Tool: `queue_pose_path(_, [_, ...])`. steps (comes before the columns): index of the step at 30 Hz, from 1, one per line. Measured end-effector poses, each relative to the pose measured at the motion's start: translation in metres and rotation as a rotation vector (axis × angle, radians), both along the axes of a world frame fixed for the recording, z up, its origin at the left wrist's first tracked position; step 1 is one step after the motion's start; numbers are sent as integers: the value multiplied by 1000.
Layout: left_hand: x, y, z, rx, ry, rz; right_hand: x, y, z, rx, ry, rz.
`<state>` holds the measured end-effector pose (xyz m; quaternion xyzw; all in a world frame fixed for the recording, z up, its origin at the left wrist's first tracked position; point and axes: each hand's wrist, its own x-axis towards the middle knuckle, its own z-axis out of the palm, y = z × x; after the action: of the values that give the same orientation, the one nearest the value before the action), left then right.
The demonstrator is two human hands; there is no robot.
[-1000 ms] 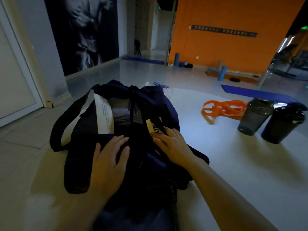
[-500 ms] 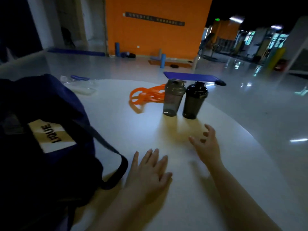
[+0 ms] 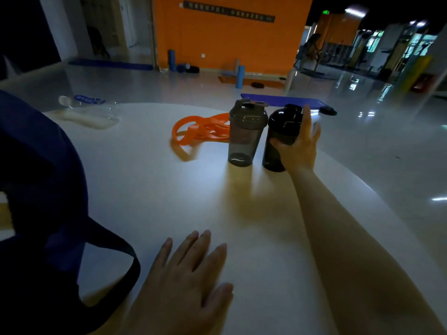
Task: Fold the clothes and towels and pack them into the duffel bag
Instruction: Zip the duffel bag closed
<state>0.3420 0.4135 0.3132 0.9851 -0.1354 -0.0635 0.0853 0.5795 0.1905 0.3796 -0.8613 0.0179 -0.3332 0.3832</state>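
The navy duffel bag [image 3: 36,189] fills the left edge of the white round table [image 3: 150,180], and its dark strap [image 3: 121,247] loops out toward me. My left hand [image 3: 191,276] lies flat on the table near the front, fingers straight, holding nothing. My right hand [image 3: 296,146] reaches far forward and wraps the black shaker bottle [image 3: 280,131], thumb on its front and fingers behind it. The bottle stands upright on the table. No clothes or towels show from here.
A grey shaker bottle [image 3: 244,134] stands just left of the black one. Orange resistance bands [image 3: 198,131] lie behind it. A clear plastic bottle [image 3: 89,105] lies at the table's far left. The table edge curves along the right, with shiny gym floor beyond.
My view has swung right, off the bag. My right hand moved forward from the table surface and closed around the black shaker bottle. My left hand stays flat on the table.
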Motion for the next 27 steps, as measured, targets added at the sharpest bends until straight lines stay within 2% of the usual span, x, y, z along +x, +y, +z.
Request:
queue_pose_path(5, [-1,-1,-3,-47,-59,-12,-3,-4,1,-17,23,15])
queue_pose_path(9, [0,0,9,-89,-33,23,-20,-6,2,-17,22,9])
queue_pose_path(11, [0,-2,11,-87,-103,-5,-41,-8,-1,-4,21,23])
queue_pose_path(18, [-9,0,17,-91,24,-22,-154,-10,-13,-1,-24,186])
queue_pose_path(20, [-17,2,22,-232,35,7,-197,-5,-17,18,-18,247])
queue_pose_path(24, [-61,2,28,-817,53,45,-290,22,-15,67,-12,433])
queue_pose_path(27, [-105,12,26,-1045,16,27,-351,50,-9,74,52,557])
